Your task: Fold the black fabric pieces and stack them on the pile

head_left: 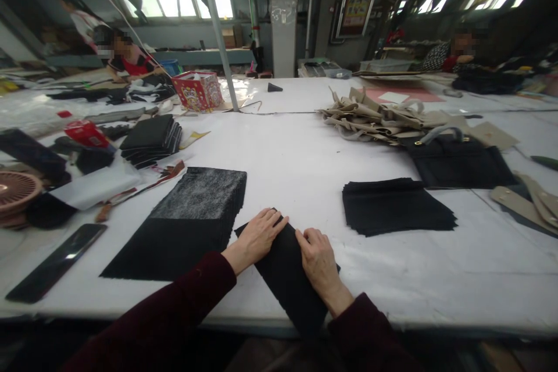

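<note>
A black fabric piece [290, 270], folded over, lies slantwise at the table's front edge, its lower end reaching over the edge. My left hand [260, 236] holds its upper left part, fingers pressed together along the top fold. My right hand [319, 258] has its fingers curled and closed on the right edge of the same piece. The fingertips' undersides are hidden. Left of my hands is a stack of black fabric pieces [174, 250] with a speckled grey band at the top. To the right lies another pile of black fabric pieces [392, 209].
A phone [56, 261] and a round brown fan [17, 192] are at the left. Folded black pieces [150, 136] stand behind them. Beige strips [375, 116] and a black handbag [457, 160] lie at the right. A metal pole [220, 35] rises behind. Other people sit farther off.
</note>
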Demonstrator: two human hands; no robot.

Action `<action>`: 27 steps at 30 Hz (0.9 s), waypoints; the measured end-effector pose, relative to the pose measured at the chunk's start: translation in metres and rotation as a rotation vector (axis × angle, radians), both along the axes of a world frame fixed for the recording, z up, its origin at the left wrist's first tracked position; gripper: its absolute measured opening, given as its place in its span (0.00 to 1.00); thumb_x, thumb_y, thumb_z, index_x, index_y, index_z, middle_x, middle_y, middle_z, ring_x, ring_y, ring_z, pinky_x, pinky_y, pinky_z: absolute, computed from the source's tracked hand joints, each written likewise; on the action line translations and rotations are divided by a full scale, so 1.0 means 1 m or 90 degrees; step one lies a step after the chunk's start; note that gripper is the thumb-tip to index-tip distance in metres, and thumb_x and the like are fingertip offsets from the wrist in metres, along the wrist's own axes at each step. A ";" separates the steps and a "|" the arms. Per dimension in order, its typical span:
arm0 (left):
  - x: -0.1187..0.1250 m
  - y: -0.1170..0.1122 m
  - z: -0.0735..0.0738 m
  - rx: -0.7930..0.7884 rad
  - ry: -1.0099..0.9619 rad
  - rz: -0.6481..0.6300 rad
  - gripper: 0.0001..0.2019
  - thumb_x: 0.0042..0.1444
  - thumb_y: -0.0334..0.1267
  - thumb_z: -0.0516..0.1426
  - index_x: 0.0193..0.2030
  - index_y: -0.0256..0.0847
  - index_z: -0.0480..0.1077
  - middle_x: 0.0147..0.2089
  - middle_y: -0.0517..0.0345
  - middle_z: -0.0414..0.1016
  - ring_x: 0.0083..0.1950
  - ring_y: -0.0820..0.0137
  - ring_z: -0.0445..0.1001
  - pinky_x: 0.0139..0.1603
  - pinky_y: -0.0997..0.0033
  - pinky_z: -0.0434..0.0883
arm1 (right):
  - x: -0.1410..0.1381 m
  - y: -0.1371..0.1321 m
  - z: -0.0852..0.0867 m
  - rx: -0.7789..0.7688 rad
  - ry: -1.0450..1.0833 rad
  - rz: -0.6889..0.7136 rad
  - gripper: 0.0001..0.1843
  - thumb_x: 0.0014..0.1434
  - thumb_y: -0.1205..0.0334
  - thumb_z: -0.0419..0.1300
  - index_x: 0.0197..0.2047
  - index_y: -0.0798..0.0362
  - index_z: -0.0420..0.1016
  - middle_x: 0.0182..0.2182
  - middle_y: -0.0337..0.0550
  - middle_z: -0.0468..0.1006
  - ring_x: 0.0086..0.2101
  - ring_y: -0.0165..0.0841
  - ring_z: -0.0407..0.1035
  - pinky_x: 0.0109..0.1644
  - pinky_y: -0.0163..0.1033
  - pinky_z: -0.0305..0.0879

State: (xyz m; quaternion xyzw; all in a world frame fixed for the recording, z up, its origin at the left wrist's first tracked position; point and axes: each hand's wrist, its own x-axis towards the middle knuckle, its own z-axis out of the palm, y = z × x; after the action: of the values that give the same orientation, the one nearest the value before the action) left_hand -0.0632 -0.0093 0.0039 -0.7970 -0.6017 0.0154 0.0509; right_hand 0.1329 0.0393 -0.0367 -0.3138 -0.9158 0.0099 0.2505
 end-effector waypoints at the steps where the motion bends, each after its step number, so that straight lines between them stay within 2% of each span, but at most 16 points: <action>1: 0.001 -0.001 0.000 0.004 0.003 -0.002 0.29 0.56 0.25 0.50 0.66 0.37 0.57 0.61 0.44 0.64 0.61 0.60 0.62 0.66 0.57 0.52 | 0.001 0.000 0.000 -0.001 -0.002 0.002 0.16 0.66 0.72 0.50 0.52 0.56 0.73 0.35 0.45 0.69 0.36 0.36 0.60 0.42 0.41 0.55; 6: 0.006 -0.003 0.002 0.013 0.006 -0.002 0.28 0.57 0.25 0.50 0.66 0.35 0.57 0.60 0.45 0.64 0.62 0.59 0.61 0.66 0.58 0.53 | 0.007 -0.002 -0.003 -0.008 -0.008 0.004 0.16 0.65 0.73 0.50 0.52 0.55 0.73 0.35 0.45 0.69 0.37 0.36 0.60 0.42 0.41 0.55; 11: 0.007 0.001 0.006 -0.026 -0.012 -0.023 0.27 0.57 0.27 0.50 0.65 0.36 0.58 0.56 0.46 0.68 0.58 0.60 0.64 0.64 0.58 0.55 | 0.012 -0.004 -0.006 -0.011 -0.012 0.006 0.17 0.64 0.73 0.52 0.53 0.55 0.72 0.36 0.45 0.69 0.37 0.36 0.60 0.42 0.41 0.56; 19: 0.014 -0.006 0.005 0.006 0.001 -0.035 0.28 0.56 0.26 0.51 0.65 0.35 0.58 0.58 0.44 0.66 0.61 0.59 0.62 0.68 0.57 0.50 | 0.020 -0.007 -0.005 -0.011 -0.002 0.017 0.17 0.64 0.74 0.50 0.53 0.56 0.72 0.36 0.46 0.68 0.37 0.37 0.60 0.42 0.41 0.56; 24: 0.018 -0.004 0.007 -0.020 -0.025 -0.048 0.28 0.56 0.26 0.51 0.65 0.36 0.58 0.57 0.45 0.67 0.60 0.60 0.63 0.65 0.61 0.55 | 0.026 -0.008 -0.004 -0.020 0.003 0.019 0.18 0.64 0.74 0.49 0.54 0.56 0.71 0.36 0.46 0.68 0.38 0.37 0.61 0.42 0.42 0.57; 27: 0.019 -0.006 0.006 -0.029 -0.016 -0.055 0.30 0.55 0.27 0.52 0.66 0.38 0.57 0.59 0.46 0.66 0.61 0.60 0.63 0.66 0.59 0.54 | 0.030 -0.009 -0.003 -0.021 0.005 0.020 0.18 0.64 0.75 0.49 0.54 0.57 0.71 0.36 0.46 0.68 0.38 0.37 0.61 0.42 0.42 0.57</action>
State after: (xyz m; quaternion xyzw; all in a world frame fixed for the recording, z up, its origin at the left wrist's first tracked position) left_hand -0.0442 -0.0149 0.0096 -0.8231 -0.5670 0.0167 0.0260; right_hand 0.1633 0.0300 -0.0396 -0.3036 -0.9193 0.0304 0.2486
